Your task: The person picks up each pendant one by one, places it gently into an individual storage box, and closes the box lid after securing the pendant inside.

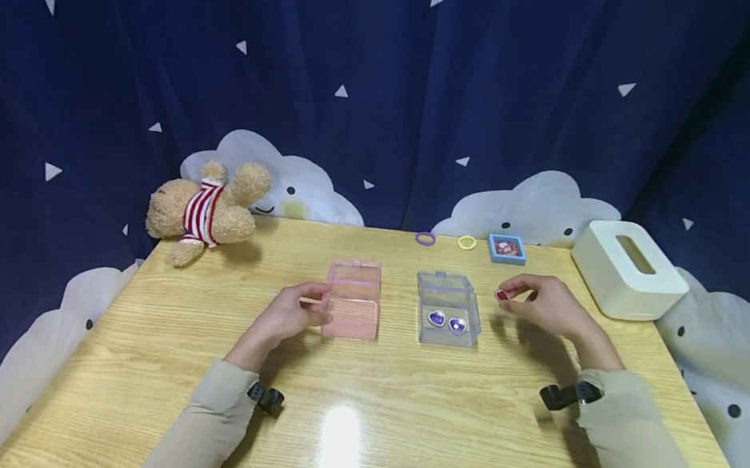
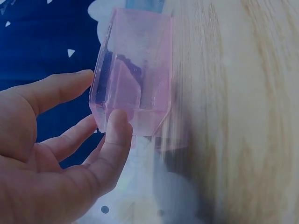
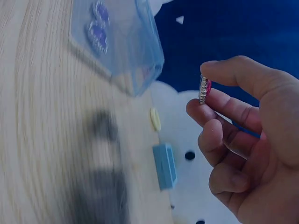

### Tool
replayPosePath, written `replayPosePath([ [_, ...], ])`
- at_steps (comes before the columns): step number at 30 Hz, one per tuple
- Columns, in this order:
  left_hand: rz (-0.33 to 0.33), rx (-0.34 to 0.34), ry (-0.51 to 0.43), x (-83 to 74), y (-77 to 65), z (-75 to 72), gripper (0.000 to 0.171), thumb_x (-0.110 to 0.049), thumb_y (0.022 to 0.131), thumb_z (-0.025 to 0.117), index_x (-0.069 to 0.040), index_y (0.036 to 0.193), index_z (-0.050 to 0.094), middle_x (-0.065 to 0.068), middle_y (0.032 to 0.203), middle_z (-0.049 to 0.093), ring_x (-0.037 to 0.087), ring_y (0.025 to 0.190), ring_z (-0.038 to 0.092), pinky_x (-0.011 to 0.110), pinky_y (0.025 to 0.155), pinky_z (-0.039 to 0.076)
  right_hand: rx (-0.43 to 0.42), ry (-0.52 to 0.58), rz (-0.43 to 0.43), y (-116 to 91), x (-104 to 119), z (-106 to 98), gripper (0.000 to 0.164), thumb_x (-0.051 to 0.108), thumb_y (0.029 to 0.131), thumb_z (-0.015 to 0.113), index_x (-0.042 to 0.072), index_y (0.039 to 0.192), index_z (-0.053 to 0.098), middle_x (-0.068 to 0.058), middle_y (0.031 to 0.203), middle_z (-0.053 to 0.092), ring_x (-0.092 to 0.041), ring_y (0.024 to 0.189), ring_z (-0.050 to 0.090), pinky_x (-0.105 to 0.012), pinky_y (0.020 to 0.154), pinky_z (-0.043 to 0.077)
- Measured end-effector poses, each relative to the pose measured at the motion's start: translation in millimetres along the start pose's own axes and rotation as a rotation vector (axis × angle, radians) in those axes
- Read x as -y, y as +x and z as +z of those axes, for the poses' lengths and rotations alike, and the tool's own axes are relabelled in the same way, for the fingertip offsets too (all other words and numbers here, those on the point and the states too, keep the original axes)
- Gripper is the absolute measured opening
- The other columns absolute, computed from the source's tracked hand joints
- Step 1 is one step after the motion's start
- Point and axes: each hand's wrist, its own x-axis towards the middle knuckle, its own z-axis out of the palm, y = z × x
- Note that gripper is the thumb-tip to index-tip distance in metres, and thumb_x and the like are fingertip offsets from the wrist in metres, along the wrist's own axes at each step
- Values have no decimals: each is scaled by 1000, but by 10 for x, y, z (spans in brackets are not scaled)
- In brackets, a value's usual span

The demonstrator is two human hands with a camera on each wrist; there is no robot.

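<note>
Starting at the tabletop's (image 1: 447, 431) back left corner, I see a plush toy (image 1: 202, 212) in a red-and-white striped shirt, lying down. Right of it and nearer to me is the left hand (image 1: 291, 310), at the left side of the pink box (image 1: 353, 321). My left wrist view shows its fingers spread and loosely bent around the near-left part of that box, with at least one fingertip overlapping the wall; how firmly they press I cannot tell. The pink box stands with its lid folded toward the back edge.

By the back edge, near the middle, I have a purple ring (image 1: 425, 244). Nearer than that, the blue box (image 1: 446, 339) stands right of the pink one and apart from it, its lid raised on the side facing the back edge. Two purple gems (image 1: 437, 318) with pale beaded rims lie side by side in its base. The yellow ring (image 1: 466, 248) and then the blue frame (image 1: 508, 260) follow along the back edge.

Just right of the blue box, the right hand (image 1: 548, 304) pinches the red gem (image 1: 501, 295) between thumb and fingertips, clear of the tabletop; my right wrist view gives it edge-on. Last, the white box (image 1: 618, 282), slotted on top, stands at the back right corner.
</note>
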Motion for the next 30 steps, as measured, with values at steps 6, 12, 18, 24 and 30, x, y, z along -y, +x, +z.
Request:
replayPosePath([
  [6, -15, 9, -5, -59, -24, 5, 59, -1, 88, 71, -1, 143, 51, 27, 137, 53, 35, 116, 59, 22, 78, 51, 12, 27, -29, 77, 225, 97, 25, 27, 86, 77, 17, 109, 74, -1, 98, 74, -18, 84, 58, -27, 73, 45],
  [12, -25, 26, -3, -307, -173, -10, 56, 3, 88, 69, 2, 142, 52, 30, 137, 52, 34, 112, 60, 21, 78, 51, 19, 55, -73, 145, 397, 198, 23, 20, 84, 78, 16, 107, 75, -1, 96, 75, -17, 79, 57, -25, 68, 45],
  [18, -29, 28, 3, -395, -244, -23, 55, 2, 88, 69, 1, 141, 53, 30, 137, 52, 36, 115, 59, 21, 80, 51, 37, 86, -107, 199, 556, 305, 24, 16, 82, 79, 15, 106, 75, -2, 94, 74, -18, 78, 57, -25, 68, 45],
  [24, -12, 21, 12, -343, -212, -29, 55, 3, 87, 69, 4, 140, 52, 32, 134, 52, 38, 113, 60, 24, 79, 53, 61, 96, -143, 261, 686, 428, 26, 17, 82, 78, 17, 108, 75, 0, 95, 74, -16, 78, 56, -26, 68, 46],
  [30, -20, 6, 25, -323, -191, -18, 56, 3, 87, 70, 3, 140, 53, 30, 134, 53, 38, 115, 60, 24, 79, 53, 93, 127, -174, 296, 850, 553, 29, 19, 82, 79, 14, 110, 75, -1, 98, 75, -14, 72, 57, -25, 62, 48],
])
